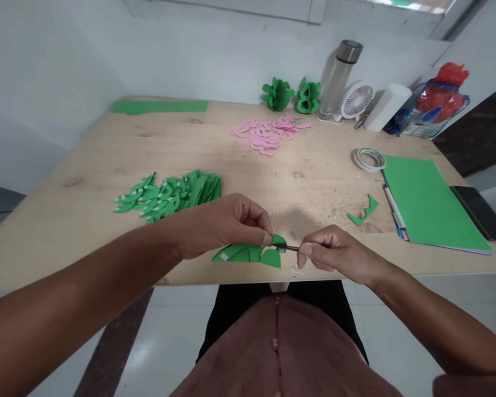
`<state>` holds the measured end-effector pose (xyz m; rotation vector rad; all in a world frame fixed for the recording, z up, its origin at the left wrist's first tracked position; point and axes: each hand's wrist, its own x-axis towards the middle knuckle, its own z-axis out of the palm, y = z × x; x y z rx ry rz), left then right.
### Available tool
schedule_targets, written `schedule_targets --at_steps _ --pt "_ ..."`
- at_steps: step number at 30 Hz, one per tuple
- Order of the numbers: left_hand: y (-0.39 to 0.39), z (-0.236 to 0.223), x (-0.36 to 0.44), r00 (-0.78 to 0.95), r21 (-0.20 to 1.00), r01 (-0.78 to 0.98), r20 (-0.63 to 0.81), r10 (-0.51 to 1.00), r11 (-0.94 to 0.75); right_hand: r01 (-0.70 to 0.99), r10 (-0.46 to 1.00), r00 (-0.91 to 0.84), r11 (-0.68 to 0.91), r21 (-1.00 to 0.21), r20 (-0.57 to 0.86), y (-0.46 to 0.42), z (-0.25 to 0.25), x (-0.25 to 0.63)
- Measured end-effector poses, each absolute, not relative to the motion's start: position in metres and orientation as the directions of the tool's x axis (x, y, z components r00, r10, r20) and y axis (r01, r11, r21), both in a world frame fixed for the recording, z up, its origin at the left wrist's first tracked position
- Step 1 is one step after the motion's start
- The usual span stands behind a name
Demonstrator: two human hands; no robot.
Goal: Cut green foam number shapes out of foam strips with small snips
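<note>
My left hand [219, 223] is closed in a pinch on a green foam leaf piece [248, 253] held just above the table's near edge. A small white tab shows at the leaf's left end. My right hand [334, 253] is closed on a thin dark stick [289, 248] whose tip meets the leaf at my left fingertips. A pile of green leaf pieces [169, 194] with white tabs lies to the left on the wooden table [107, 149].
Pink foam cutouts [268, 132] lie mid-table. At the back stand two green foam flowers [291, 95], a bottle [339, 77], a small fan [356, 99] and a bag [434, 105]. Tape roll [368, 159], green sheets [430, 201], pens [394, 212], a phone [481, 212] and scraps [364, 212] sit right.
</note>
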<state>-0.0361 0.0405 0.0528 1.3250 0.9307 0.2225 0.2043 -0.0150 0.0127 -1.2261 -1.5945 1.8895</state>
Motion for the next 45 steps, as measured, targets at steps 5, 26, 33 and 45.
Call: schedule_targets --at_steps 5,26,33,45 --pt "0.04 0.051 -0.036 0.635 0.897 0.347 -0.44 0.635 0.275 0.247 0.76 -0.543 -0.264 -0.932 -0.358 -0.015 0.012 0.204" --pt "0.018 0.023 -0.036 0.37 0.906 0.148 -0.423 0.827 0.397 -0.02 0.956 -0.16 -0.25 -0.968 -0.244 -0.017 -0.007 0.178" --pt "0.015 0.02 -0.028 0.383 0.924 0.154 -0.382 0.841 0.349 0.025 0.949 -0.124 -0.288 -0.957 -0.289 -0.008 0.0 0.156" --pt "0.016 0.008 -0.034 0.377 0.917 0.17 -0.398 0.837 0.36 0.206 0.962 -0.117 -0.219 -0.954 -0.246 0.008 0.01 0.17"
